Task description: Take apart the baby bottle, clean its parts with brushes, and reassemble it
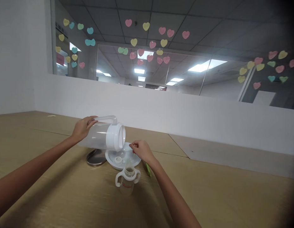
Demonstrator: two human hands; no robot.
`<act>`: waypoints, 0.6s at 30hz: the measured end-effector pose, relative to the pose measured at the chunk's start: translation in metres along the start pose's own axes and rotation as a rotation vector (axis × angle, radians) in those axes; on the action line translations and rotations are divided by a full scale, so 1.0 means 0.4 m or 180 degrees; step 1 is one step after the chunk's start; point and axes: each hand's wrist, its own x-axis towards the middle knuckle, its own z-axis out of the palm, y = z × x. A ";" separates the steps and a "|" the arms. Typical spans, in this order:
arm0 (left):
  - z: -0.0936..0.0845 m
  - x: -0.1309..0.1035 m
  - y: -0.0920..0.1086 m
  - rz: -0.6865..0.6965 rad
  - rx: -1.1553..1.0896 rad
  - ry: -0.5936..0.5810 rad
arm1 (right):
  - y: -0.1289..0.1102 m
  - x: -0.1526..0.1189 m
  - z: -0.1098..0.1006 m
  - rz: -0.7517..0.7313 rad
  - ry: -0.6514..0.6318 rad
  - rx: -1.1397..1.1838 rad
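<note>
My left hand is closed round the handle of a clear pitcher. The pitcher is tipped onto its side above the table, its white lid facing right over a white bowl. In the bowl lie a white ring and clear parts whose kind I cannot make out. Over the bowl's right side, my right hand has its fingers pinched together; anything between them is too small to name. A baby bottle with two white handles stands upright and uncapped in front of the bowl.
A round metal tray sits left of the bowl, partly under the pitcher. A thin green object lies by my right wrist. The brown table runs back to a white wall below a window with heart-shaped notes.
</note>
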 end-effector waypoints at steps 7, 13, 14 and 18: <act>-0.010 -0.006 0.021 -0.0492 -0.1279 -0.0026 | 0.005 0.001 0.001 -0.0025 0.0005 -0.0021; -0.053 -0.010 0.104 -0.0164 -0.1305 -0.0182 | 0.006 0.001 -0.007 -0.0058 0.0034 -0.0132; -0.057 -0.010 0.112 -0.0073 -0.1212 -0.0206 | 0.005 0.000 -0.009 -0.0066 0.0037 -0.0140; -0.054 -0.014 0.117 0.0266 -0.0913 -0.0293 | 0.002 0.000 -0.015 -0.0090 0.0065 -0.0174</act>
